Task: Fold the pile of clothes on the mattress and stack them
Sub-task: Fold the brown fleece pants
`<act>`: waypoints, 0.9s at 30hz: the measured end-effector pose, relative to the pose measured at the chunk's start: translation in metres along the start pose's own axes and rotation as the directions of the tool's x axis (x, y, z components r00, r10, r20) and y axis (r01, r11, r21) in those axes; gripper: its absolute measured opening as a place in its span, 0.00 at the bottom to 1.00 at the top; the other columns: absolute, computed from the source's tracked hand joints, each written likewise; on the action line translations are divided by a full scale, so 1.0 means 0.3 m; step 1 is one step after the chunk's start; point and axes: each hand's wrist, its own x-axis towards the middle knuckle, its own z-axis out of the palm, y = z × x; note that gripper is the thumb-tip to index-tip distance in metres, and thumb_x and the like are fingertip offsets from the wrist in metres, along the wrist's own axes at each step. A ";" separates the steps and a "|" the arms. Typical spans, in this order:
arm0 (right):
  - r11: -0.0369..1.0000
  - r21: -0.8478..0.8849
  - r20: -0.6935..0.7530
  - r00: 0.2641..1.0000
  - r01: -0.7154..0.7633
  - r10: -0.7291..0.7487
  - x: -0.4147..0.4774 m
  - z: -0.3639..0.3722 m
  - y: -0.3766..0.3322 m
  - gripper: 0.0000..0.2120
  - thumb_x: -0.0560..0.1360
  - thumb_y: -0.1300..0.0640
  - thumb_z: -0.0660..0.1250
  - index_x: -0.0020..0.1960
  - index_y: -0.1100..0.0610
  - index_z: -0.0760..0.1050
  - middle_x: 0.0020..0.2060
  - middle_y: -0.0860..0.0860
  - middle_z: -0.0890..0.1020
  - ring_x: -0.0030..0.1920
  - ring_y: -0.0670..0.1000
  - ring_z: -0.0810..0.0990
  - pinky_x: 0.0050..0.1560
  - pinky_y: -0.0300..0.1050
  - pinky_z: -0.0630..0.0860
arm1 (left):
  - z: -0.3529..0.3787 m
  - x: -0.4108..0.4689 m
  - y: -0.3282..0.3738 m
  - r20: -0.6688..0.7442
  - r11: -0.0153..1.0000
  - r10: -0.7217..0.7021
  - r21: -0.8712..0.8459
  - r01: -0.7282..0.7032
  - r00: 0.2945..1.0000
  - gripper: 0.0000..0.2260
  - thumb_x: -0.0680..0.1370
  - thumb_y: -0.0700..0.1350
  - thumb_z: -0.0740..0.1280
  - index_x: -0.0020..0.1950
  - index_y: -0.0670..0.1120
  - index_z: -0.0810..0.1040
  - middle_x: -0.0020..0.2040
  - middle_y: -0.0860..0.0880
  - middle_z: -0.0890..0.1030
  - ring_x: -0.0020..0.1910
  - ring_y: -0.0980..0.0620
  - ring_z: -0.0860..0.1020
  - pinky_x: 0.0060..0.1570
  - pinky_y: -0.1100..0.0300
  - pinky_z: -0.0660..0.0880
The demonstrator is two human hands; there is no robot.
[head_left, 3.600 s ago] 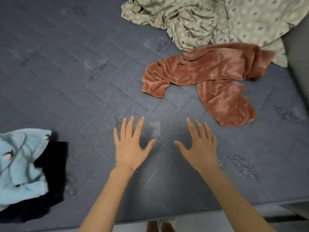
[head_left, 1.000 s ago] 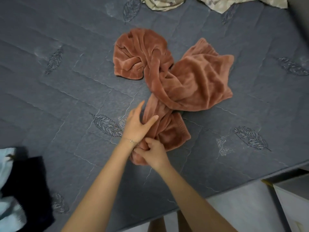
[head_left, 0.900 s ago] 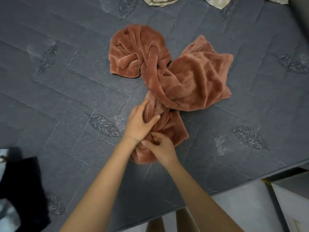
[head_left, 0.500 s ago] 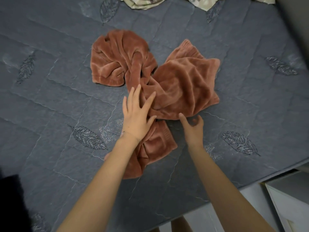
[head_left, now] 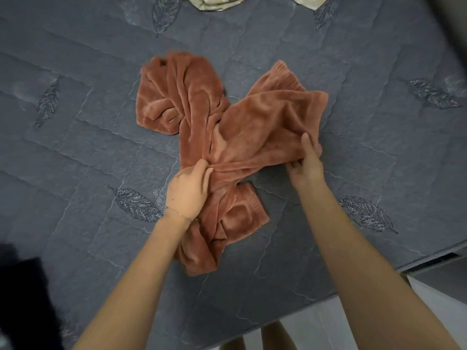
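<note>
A rust-brown fleece garment [head_left: 255,122] lies crumpled and twisted in the middle of the grey quilted mattress [head_left: 88,152]. My left hand [head_left: 188,189] pinches a fold of it near the garment's centre. My right hand [head_left: 307,164] grips the lower right edge of the broad fleece panel, thumb on top and fingers tucked under. A ribbed cuff end [head_left: 249,208] of the garment lies between my forearms.
A beige patterned cloth [head_left: 214,2] pokes in at the top edge. A dark garment [head_left: 22,294] sits at the lower left corner. The mattress's front edge runs along the lower right, with a white piece of furniture [head_left: 439,291] and floor beyond it.
My left hand went from lying flat on the fleece to pinching a fold. My right hand moved right and took hold of the panel's edge. The view shifted slightly.
</note>
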 end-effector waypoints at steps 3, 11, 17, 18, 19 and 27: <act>0.999 0.007 0.013 0.999 -0.033 0.033 -0.028 0.026 0.001 0.11 0.75 0.59 0.71 0.56 0.56 0.73 0.60 0.55 0.78 0.60 0.54 0.78 0.58 0.50 0.78 | -0.046 -0.035 -0.006 -0.014 0.998 -0.056 -0.018 0.056 0.998 0.16 0.81 0.51 0.54 0.46 0.41 0.75 0.30 0.41 0.78 0.28 0.36 0.76 0.30 0.58 0.62; 0.920 -0.324 0.330 0.938 0.219 -0.107 -0.299 0.120 0.034 0.14 0.74 0.64 0.70 0.59 0.55 0.77 0.57 0.54 0.82 0.57 0.52 0.81 0.60 0.50 0.77 | -0.154 -0.111 0.014 0.056 0.918 -0.348 -0.180 0.353 0.936 0.15 0.82 0.53 0.56 0.53 0.43 0.74 0.48 0.42 0.79 0.50 0.39 0.77 0.44 0.51 0.69; 0.597 -0.487 0.703 0.691 0.638 -0.165 -0.601 0.180 0.067 0.08 0.74 0.65 0.69 0.52 0.57 0.78 0.40 0.46 0.82 0.41 0.39 0.80 0.46 0.37 0.76 | -0.457 -0.028 0.259 0.152 0.524 -0.380 -0.777 0.348 0.912 0.15 0.80 0.53 0.62 0.66 0.50 0.71 0.57 0.58 0.76 0.55 0.65 0.74 0.59 0.69 0.70; 0.564 -0.472 0.760 0.637 0.678 -0.130 -0.651 0.190 0.080 0.09 0.74 0.67 0.68 0.53 0.57 0.78 0.38 0.45 0.80 0.38 0.38 0.78 0.44 0.33 0.73 | -0.499 -0.027 0.276 0.195 0.459 -0.378 -0.809 0.366 0.905 0.15 0.80 0.53 0.63 0.65 0.50 0.71 0.56 0.58 0.76 0.54 0.64 0.75 0.58 0.69 0.71; 0.516 -0.460 0.808 0.581 0.723 -0.095 -0.700 0.201 0.094 0.12 0.74 0.68 0.67 0.55 0.58 0.77 0.40 0.47 0.80 0.39 0.38 0.76 0.44 0.30 0.72 | -0.536 -0.033 0.284 0.201 0.444 -0.364 -0.821 0.359 0.910 0.15 0.79 0.53 0.65 0.64 0.49 0.72 0.56 0.56 0.76 0.54 0.62 0.75 0.57 0.68 0.72; 0.159 -0.480 0.825 0.506 0.863 -0.252 -0.821 0.214 0.141 0.18 0.71 0.63 0.66 0.60 0.57 0.77 0.54 0.51 0.73 0.57 0.49 0.70 0.63 0.50 0.71 | -0.676 -0.198 0.198 0.057 0.468 -0.550 -0.805 0.364 0.833 0.03 0.80 0.41 0.64 0.51 0.49 0.75 0.47 0.55 0.79 0.44 0.69 0.77 0.51 0.69 0.71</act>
